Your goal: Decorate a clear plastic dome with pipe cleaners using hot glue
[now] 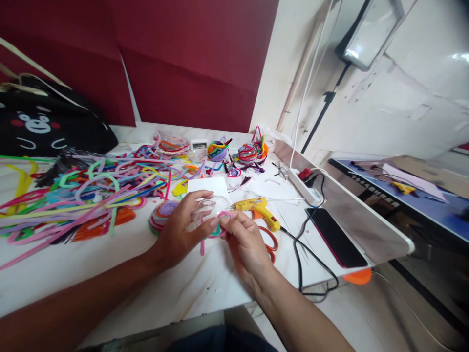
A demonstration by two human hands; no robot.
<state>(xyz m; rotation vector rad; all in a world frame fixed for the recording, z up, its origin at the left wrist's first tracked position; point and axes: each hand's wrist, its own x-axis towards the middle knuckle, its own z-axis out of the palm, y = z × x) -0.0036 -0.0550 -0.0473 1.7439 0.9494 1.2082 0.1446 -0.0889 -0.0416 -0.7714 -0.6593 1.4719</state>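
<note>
A clear plastic ball (211, 204) is gripped in my left hand (179, 230), fingers curved over its top and thumb along its front. Pressed on its near side is a coiled pipe cleaner (220, 226) in pink and green, with a pink end hanging down. My right hand (244, 237) pinches this coil between thumb and fingers against the ball. Just behind my right hand lies a yellow glue gun (262, 209), and orange-handled scissors (271, 242) are partly hidden beside it. Left of my left hand sits a ball wrapped in coloured pipe cleaners (158, 215).
Loose pipe cleaners (91, 190) are heaped at the left, before a black bag (47, 117). Several decorated balls (218, 150) stand at the back. On the right are a power strip (305, 187), a phone (337, 238) and a black cord (300, 244) looping over the table edge.
</note>
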